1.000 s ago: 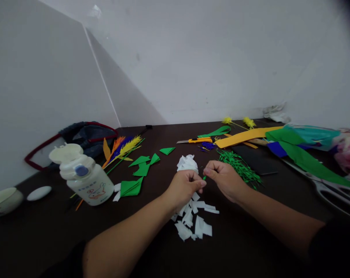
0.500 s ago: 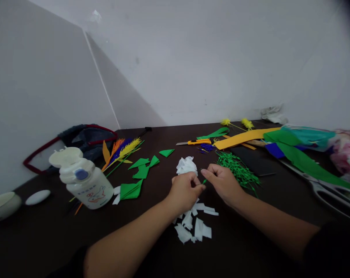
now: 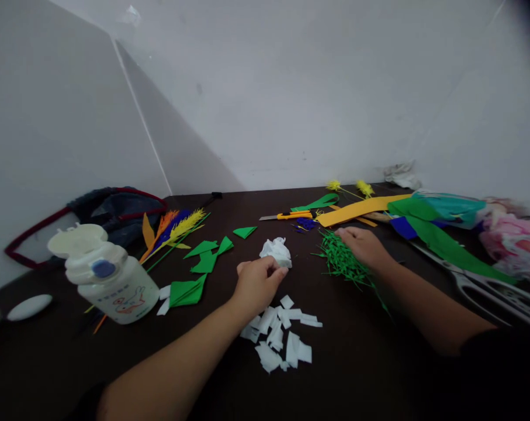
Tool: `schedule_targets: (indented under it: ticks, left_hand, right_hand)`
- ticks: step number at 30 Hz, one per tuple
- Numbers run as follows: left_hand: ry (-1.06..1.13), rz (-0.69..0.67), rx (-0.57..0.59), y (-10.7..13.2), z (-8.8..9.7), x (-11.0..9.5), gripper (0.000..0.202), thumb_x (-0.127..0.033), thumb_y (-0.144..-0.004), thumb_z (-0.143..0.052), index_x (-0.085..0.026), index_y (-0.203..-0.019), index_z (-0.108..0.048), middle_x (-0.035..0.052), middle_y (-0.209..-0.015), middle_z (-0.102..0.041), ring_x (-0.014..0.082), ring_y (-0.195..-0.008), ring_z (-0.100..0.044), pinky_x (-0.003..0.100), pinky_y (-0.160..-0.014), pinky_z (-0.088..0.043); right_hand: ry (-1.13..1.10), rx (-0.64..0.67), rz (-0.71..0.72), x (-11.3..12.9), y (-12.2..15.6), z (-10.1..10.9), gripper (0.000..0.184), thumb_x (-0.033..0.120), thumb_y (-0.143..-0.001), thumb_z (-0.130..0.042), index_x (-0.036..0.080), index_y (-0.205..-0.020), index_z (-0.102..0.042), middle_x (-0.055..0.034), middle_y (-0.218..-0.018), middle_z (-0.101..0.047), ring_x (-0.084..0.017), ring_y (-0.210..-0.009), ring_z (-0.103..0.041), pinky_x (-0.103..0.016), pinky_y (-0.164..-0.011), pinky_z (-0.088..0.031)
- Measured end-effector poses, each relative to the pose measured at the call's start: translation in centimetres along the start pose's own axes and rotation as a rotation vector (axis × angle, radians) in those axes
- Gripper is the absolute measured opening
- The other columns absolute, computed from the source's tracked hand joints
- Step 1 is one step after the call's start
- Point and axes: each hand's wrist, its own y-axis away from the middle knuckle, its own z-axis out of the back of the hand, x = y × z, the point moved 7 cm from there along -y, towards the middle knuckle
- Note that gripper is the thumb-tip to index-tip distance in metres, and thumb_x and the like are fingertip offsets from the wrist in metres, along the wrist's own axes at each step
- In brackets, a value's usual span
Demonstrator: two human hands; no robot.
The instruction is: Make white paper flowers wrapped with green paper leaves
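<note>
My left hand (image 3: 256, 282) rests on the dark table (image 3: 356, 362), fingers curled and pinched at the base of a crumpled white paper flower (image 3: 275, 251). Below it lies a scatter of several white paper scraps (image 3: 282, 338). My right hand (image 3: 364, 245) has reached to the right and lies on a heap of thin green paper strips (image 3: 341, 262); its fingers are bent down into the heap, and whether they hold a strip is hidden.
A tilted white glue bottle (image 3: 104, 278) stands at the left. Green paper triangles (image 3: 205, 260), feathery paper stems (image 3: 170, 229), a yellow utility knife (image 3: 288, 216), yellow and green paper bands (image 3: 405, 213), large scissors (image 3: 488, 289) and a dark bag (image 3: 111, 210) lie around.
My right hand left the pinch it shared with the left hand and moved right onto the green strips. The left hand stayed by the white paper flower. The view shifted slightly.
</note>
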Motion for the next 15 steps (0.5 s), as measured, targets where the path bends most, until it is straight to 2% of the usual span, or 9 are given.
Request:
schedule_targets:
  ticks: [3, 5, 7, 10, 13, 15]
  left_hand:
    - [0.032, 0.028, -0.077, -0.5, 1.1, 1.1, 0.023, -0.034, -0.076, -0.047, -0.019, -0.060, -0.053, -0.0039, -0.051, -0.055, 0.0117, -0.050, -0.047, 0.024, -0.057, -0.032]
    - [0.049, 0.025, -0.129, -0.8, 1.9, 1.8, 0.022, -0.033, -0.077, -0.046, -0.019, -0.062, -0.053, -0.0041, -0.052, -0.056, 0.0118, -0.051, -0.047, 0.023, -0.056, -0.032]
    - [0.058, 0.025, -0.168, -1.0, 2.7, 2.3, 0.021, -0.033, -0.077, -0.045, -0.019, -0.064, -0.054, -0.0042, -0.054, -0.056, 0.0116, -0.052, -0.047, 0.023, -0.055, -0.032]
    - [0.048, 0.038, -0.213, -1.2, 3.7, 2.8, 0.020, -0.032, -0.077, -0.045, -0.019, -0.065, -0.055, -0.0042, -0.054, -0.057, 0.0111, -0.051, -0.047, 0.022, -0.053, -0.032]
    - [0.011, 0.056, -0.250, -1.4, 4.5, 3.0, 0.018, -0.031, -0.076, -0.046, -0.019, -0.066, -0.055, -0.0036, -0.055, -0.058, 0.0113, -0.052, -0.048, 0.023, -0.054, -0.033]
    - [-0.023, 0.066, -0.260, -1.5, 5.0, 3.2, 0.019, -0.031, -0.077, -0.045, -0.019, -0.066, -0.056, -0.0029, -0.056, -0.059, 0.0118, -0.053, -0.050, 0.023, -0.056, -0.033]
  right_hand:
    - [0.016, -0.135, -0.098, -1.7, -0.5, 1.9, 0.031, 0.036, -0.076, -0.044, 0.013, -0.081, -0.064, -0.0083, -0.069, -0.063, -0.018, -0.060, -0.053, -0.028, -0.054, -0.036]
    - [0.041, -0.192, -0.119, -1.6, -0.2, 2.5, 0.030, 0.039, -0.074, -0.048, 0.013, -0.077, -0.064, -0.0072, -0.064, -0.061, -0.018, -0.057, -0.051, -0.028, -0.052, -0.035]
    - [0.068, -0.195, -0.104, -0.8, 0.3, 2.4, 0.030, 0.042, -0.073, -0.051, 0.015, -0.070, -0.063, -0.0047, -0.058, -0.058, -0.017, -0.054, -0.049, -0.028, -0.052, -0.035]
    - [0.109, -0.023, 0.053, 1.4, 0.9, -0.2, 0.025, 0.037, -0.075, -0.051, 0.016, -0.071, -0.064, -0.0041, -0.063, -0.059, -0.017, -0.059, -0.051, -0.029, -0.058, -0.038]
    - [0.159, 0.241, 0.375, 4.6, 2.5, -4.6, 0.024, 0.027, -0.078, -0.049, 0.017, -0.093, -0.064, -0.0066, -0.084, -0.060, -0.018, -0.076, -0.054, -0.030, -0.071, -0.040]
    - [0.238, 0.293, 0.518, 6.5, 3.6, -6.9, 0.029, 0.028, -0.079, -0.050, 0.019, -0.103, -0.061, -0.0081, -0.093, -0.058, -0.019, -0.086, -0.051, -0.032, -0.078, -0.038]
